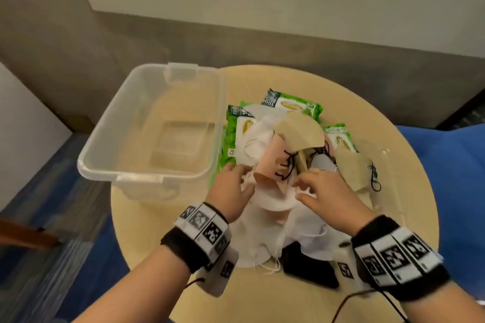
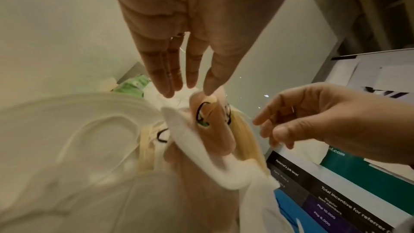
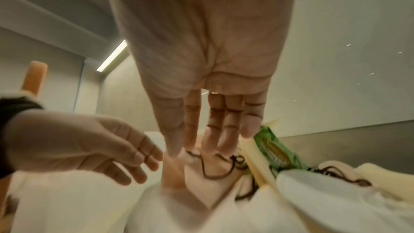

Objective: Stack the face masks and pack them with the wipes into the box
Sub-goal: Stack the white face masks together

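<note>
Head view: left hand and right hand hover over the masks, fingers loose, gripping nothing, probably sorting for a stack. Wipes just past the fingertips; empty box left, ready for packing.

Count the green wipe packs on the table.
3, all beside the clear box: left pack under the white masks, far pack behind the mask pile, right pack half covered by a beige mask. More may lie hidden under the pile.
</note>
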A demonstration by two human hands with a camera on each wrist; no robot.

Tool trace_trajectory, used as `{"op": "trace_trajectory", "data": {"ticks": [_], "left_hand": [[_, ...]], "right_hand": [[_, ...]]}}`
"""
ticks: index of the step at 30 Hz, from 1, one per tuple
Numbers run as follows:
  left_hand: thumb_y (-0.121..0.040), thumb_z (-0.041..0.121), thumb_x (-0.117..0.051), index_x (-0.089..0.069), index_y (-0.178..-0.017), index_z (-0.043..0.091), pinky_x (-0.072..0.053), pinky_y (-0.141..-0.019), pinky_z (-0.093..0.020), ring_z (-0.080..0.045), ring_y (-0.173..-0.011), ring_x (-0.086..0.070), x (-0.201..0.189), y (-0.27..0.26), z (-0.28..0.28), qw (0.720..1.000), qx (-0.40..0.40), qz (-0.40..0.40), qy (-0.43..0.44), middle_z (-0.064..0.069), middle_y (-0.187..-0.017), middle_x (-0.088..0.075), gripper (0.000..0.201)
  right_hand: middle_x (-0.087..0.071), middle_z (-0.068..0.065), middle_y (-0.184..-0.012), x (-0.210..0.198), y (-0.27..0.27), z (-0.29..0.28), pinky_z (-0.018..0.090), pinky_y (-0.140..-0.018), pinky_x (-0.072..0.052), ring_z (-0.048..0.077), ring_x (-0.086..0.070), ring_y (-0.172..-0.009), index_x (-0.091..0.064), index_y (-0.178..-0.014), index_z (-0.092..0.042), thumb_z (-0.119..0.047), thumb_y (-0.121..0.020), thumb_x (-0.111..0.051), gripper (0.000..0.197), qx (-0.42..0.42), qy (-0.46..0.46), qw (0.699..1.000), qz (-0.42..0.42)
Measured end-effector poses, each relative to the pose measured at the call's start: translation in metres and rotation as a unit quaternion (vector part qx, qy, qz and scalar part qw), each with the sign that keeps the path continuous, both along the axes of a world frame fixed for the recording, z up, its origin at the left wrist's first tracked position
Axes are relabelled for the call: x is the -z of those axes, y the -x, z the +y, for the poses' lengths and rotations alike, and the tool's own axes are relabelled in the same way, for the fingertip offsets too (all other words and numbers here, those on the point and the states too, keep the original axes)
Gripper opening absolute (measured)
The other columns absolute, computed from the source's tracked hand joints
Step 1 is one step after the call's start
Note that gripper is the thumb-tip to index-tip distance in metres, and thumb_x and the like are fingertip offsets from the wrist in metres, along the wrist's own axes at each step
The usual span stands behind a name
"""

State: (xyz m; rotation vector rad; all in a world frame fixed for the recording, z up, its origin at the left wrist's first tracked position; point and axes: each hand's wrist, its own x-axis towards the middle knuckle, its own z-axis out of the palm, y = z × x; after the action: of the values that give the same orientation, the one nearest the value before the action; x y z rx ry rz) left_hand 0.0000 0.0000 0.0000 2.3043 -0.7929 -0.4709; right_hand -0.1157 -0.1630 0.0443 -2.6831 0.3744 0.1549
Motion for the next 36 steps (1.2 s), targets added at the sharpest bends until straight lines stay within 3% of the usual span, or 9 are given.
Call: {"op": "trace_trajectory", "data": {"ticks": [5,11,17,21,24,27,30,32,36], "left_hand": [[-0.081,0.022,-0.069,-0.041,-0.13,0.009,-0.041,-0.093,-0.028,-0.027,-0.112,-0.052,0.022,-0.001,-0.014,0.998,-0.05,0.043,-0.006,-0.011,-0.127,-0.047,0.057],[-0.082,0.016,-0.067,-0.041,-0.093,0.012,-0.038,-0.051,-0.013,-0.011,-0.064,-0.049,0.031,0.0,-0.025,0.988,-0.099,0.038,0.109,0.006,-0.076,-0.049,0.028],[-0.08,0.002,-0.068,-0.047,-0.078,0.023,-0.049,-0.055,-0.03,-0.002,-0.043,-0.053,0.028,-0.002,-0.012,0.961,-0.098,0.119,0.231,0.004,-0.082,-0.049,0.03],[-0.088,0.015,-0.062,-0.057,-0.09,0.019,-0.05,-0.059,-0.022,-0.002,-0.057,-0.055,0.026,0.003,-0.004,0.966,-0.074,0.058,0.241,0.0,-0.087,-0.056,0.007],[-0.08,0.042,-0.068,-0.057,-0.102,0.03,-0.044,-0.084,-0.017,-0.007,-0.107,-0.048,0.028,0.012,0.005,0.971,-0.048,0.007,0.232,0.001,-0.115,-0.046,0.027],[-0.064,0.056,-0.07,-0.051,-0.099,0.047,-0.029,-0.101,-0.026,0.0,-0.13,-0.023,0.022,0.029,0.013,0.965,-0.006,-0.019,0.262,0.008,-0.129,-0.032,0.042],[-0.078,0.026,-0.074,-0.057,-0.087,0.038,-0.031,-0.1,-0.025,-0.002,-0.127,-0.033,0.017,0.042,0.014,0.949,-0.012,-0.05,0.312,0.011,-0.128,-0.039,0.024],[-0.084,0.013,-0.067,-0.058,-0.079,0.025,-0.041,-0.086,-0.021,0.0,-0.102,-0.053,0.015,0.046,0.013,0.927,-0.028,-0.004,0.373,0.008,-0.111,-0.056,0.016],[-0.088,-0.004,-0.056,-0.049,-0.079,0.013,-0.048,-0.064,-0.017,-0.002,-0.06,-0.055,0.01,0.054,0.013,0.882,-0.067,0.095,0.457,-0.003,-0.071,-0.056,0.02]], "right_hand": [[-0.042,0.003,-0.123,0.037,-0.009,0.017,0.034,-0.093,-0.035,0.023,-0.04,-0.116,-0.046,-0.126,-0.025,-0.042,-0.085,-0.058,0.045,-0.051,0.112,0.99,0.064],[-0.043,0.003,-0.128,0.068,-0.005,0.017,0.036,-0.091,-0.029,0.026,-0.041,-0.117,-0.043,-0.129,-0.03,-0.045,-0.086,-0.053,0.047,-0.039,0.186,0.982,-0.014],[-0.062,0.002,-0.082,0.083,-0.001,0.007,0.031,-0.066,-0.017,0.031,-0.059,-0.081,-0.07,-0.08,-0.022,-0.016,-0.068,-0.074,0.013,-0.011,0.159,0.966,-0.204],[-0.062,-0.007,-0.079,0.073,0.003,0.002,0.035,-0.074,-0.036,0.023,-0.057,-0.084,-0.071,-0.08,-0.019,-0.019,-0.08,-0.065,0.006,0.041,-0.007,0.949,-0.313],[-0.06,-0.013,-0.074,0.058,0.01,0.002,0.019,-0.071,-0.042,-0.001,-0.055,-0.075,-0.062,-0.077,-0.026,-0.014,-0.087,-0.063,0.015,0.087,-0.137,0.93,-0.33],[-0.063,-0.003,-0.079,0.046,0.017,0.005,0.023,-0.072,-0.044,0.002,-0.059,-0.078,-0.059,-0.078,-0.019,-0.008,-0.089,-0.059,0.016,0.104,-0.229,0.902,-0.352],[-0.061,0.004,-0.081,0.035,0.027,0.012,0.018,-0.066,-0.046,0.002,-0.059,-0.071,-0.059,-0.08,-0.015,-0.003,-0.09,-0.055,0.016,0.102,-0.326,0.861,-0.376],[-0.061,0.003,-0.085,0.029,0.034,0.015,0.015,-0.062,-0.046,0.0,-0.056,-0.067,-0.059,-0.08,-0.015,-0.002,-0.09,-0.054,0.017,0.103,-0.362,0.842,-0.387],[-0.069,-0.013,-0.078,0.027,0.049,0.021,0.033,-0.063,-0.051,0.009,-0.059,-0.07,-0.059,-0.083,-0.017,-0.004,-0.091,-0.055,0.015,0.113,-0.421,0.817,-0.379]]}}
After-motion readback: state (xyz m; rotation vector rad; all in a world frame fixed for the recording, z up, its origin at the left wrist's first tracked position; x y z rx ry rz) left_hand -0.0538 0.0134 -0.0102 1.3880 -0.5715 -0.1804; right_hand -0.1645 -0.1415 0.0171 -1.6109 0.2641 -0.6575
